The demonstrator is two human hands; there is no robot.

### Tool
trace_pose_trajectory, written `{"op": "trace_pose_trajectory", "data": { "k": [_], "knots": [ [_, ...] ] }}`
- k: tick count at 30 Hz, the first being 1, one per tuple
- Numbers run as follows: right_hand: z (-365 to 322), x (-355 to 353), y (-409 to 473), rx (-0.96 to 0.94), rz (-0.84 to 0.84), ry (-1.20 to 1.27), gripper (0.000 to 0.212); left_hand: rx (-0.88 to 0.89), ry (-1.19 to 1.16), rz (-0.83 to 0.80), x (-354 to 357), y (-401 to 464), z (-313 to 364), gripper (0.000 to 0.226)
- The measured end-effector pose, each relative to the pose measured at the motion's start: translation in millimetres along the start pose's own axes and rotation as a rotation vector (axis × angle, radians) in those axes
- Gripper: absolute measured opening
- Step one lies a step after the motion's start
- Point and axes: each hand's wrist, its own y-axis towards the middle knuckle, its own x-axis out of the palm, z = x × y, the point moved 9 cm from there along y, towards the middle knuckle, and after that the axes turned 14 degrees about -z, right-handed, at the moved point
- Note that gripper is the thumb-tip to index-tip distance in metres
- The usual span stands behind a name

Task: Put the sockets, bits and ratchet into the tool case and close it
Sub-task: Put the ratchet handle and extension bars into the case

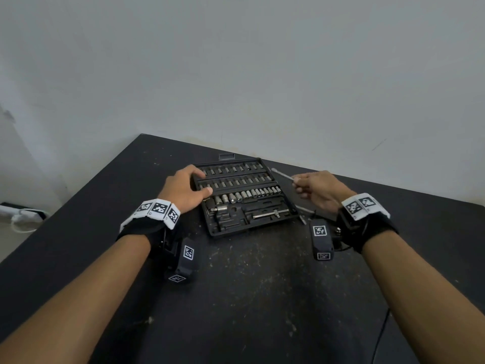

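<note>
A black tool case (pixel 262 225) lies open on the dark table, with rows of silver bits and sockets (pixel 246 194) seated in it and a sliding T-bar (pixel 270 214) in a front slot. My left hand (pixel 183 189) grips the case's left edge, thumb over the rim. To the right of the case, my right hand (pixel 319 189) is closed on a thin silver extension bar (pixel 282 174) that points up and left above the case's right corner. Another silver tool (pixel 304 210) lies on the table by the case's right side, partly hidden by my wrist.
The black table (pixel 249 285) is scuffed and runs to a white wall behind. A latch tab (pixel 226 156) sticks out at the case's far edge. A white power strip (pixel 15 211) lies on the floor at left. Tagged bands wrap both wrists.
</note>
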Motion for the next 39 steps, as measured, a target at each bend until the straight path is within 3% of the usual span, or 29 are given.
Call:
{"op": "trace_pose_trajectory", "data": {
  "k": [4,10,12,15,17,22,27,32,39],
  "knots": [
    [-17.7,18.9,1.7,-0.113,-0.127,0.182,0.012,-0.077,0.085,-0.315,26.4,3.0,-24.9,0.086],
    [-29.4,70.1,-9.7,-0.107,-0.239,0.324,0.026,-0.035,0.135,-0.432,38.3,2.1,-22.8,0.104],
    [-31.0,91.5,-17.1,-0.091,-0.296,0.235,0.031,-0.019,0.082,-0.451,38.1,3.5,-23.2,0.106],
    [-35.3,111.1,-23.2,-0.144,-0.269,-0.157,0.04,0.012,-0.106,-0.483,37.8,4.4,-24.4,0.112],
    [-37.6,127.7,-23.4,-0.176,-0.297,-0.41,0.034,0.01,-0.199,-0.496,37.1,4.8,-25.8,0.116],
    [-39.1,166.4,-31.3,-0.227,-0.439,-0.861,0.035,-0.013,-0.021,-0.488,39.0,9.1,-31.0,0.103],
    [-40.1,190.3,-36.9,-0.327,-0.451,-0.89,0.03,0.001,0.023,-0.488,37.3,9.4,-31.1,0.103],
    [-34.5,197.1,-33.7,-0.397,-0.376,-0.946,0.032,-0.039,0.094,-0.5,36.3,9.2,-33.2,0.116],
    [-34.6,197.8,-33.2,-0.368,-0.349,-0.958,0.029,-0.007,0.209,-0.5,39.3,5.6,-22.4,0.119]
  ]
}}
